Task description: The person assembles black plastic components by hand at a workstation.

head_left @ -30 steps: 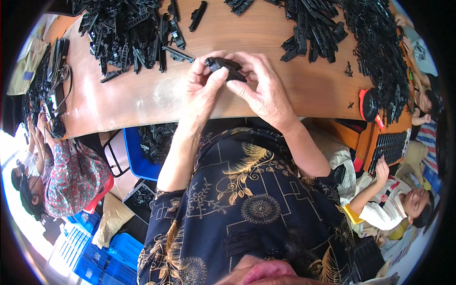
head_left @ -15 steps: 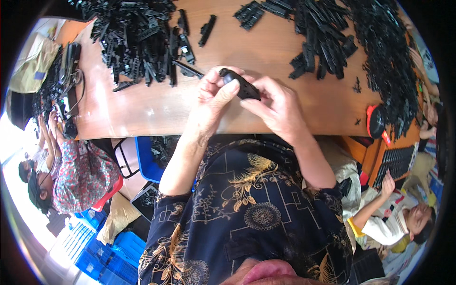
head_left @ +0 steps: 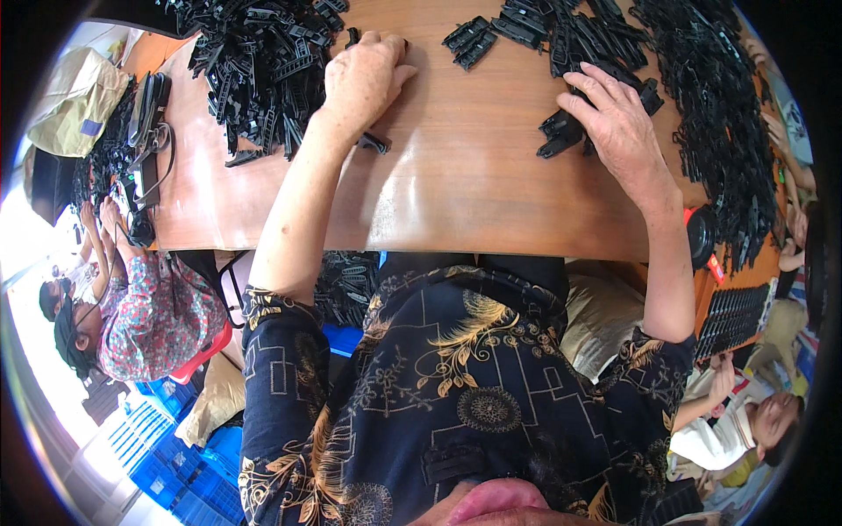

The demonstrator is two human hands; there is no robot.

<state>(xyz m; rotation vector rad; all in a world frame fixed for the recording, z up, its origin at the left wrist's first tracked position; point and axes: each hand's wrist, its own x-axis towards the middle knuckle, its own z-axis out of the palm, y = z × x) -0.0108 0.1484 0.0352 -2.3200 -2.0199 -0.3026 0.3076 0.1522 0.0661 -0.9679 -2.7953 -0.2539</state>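
Observation:
My left hand [head_left: 367,83] reaches to the far side of the table, at the right edge of a heap of black plastic parts [head_left: 259,79]. Its fingers curl down and their tips are hidden. A dark edge shows beside them; what they hold, if anything, cannot be made out. A narrow black part [head_left: 374,143] lies by the wrist. My right hand [head_left: 618,127] rests over a second pile of long black plastic parts [head_left: 561,131], its fingers spread and nothing visible in them.
A few black parts [head_left: 471,42] lie between the piles on the wooden table [head_left: 456,193]. A long dark heap [head_left: 719,131] runs down the right side, near a round black-and-red thing [head_left: 700,237]. Co-workers sit left [head_left: 158,324] and right [head_left: 719,430]. Blue crates [head_left: 167,465] stand lower left.
My hands have parted from the middle of the table. The left moved up and left, the right moved to the right pile. The black oblong part between them no longer shows in either hand.

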